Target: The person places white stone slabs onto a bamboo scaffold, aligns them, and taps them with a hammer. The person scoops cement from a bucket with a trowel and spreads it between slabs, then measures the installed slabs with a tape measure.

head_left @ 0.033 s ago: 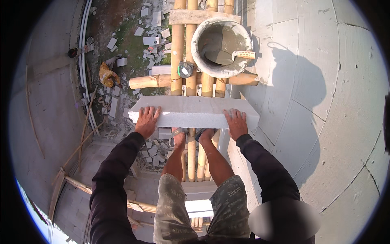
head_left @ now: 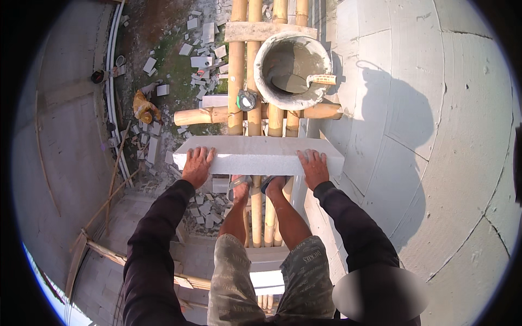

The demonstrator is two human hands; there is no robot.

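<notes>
A long, pale aerated concrete block (head_left: pixel 255 155) lies crosswise in front of my feet, above the bamboo poles. My left hand (head_left: pixel 198 165) grips it near its left end, fingers laid over the upper face. Near the other end, my right hand (head_left: pixel 314 167) holds it the same way. Both thumbs are mostly hidden, and I cannot tell whether the block rests on the poles or is held off them. Beyond it stands a bucket (head_left: pixel 262 89) of wet grey mortar, with a trowel (head_left: pixel 322 80) in it, handle over the rim. A black-and-green tape measure (head_left: pixel 246 100) sits left of the bucket.
Bamboo poles (head_left: pixel 236 65) form a raised scaffold under my feet, with a crosspiece (head_left: pixel 201 116) and a plank (head_left: pixel 272 31) across them. A block wall (head_left: pixel 402 179) rises close on the right. Far below left, a person in yellow (head_left: pixel 144 106) bends among broken blocks (head_left: pixel 202 61).
The block and both hands sit slightly lower in the picture, as do the bucket and poles. Both hands keep their hold on the block.
</notes>
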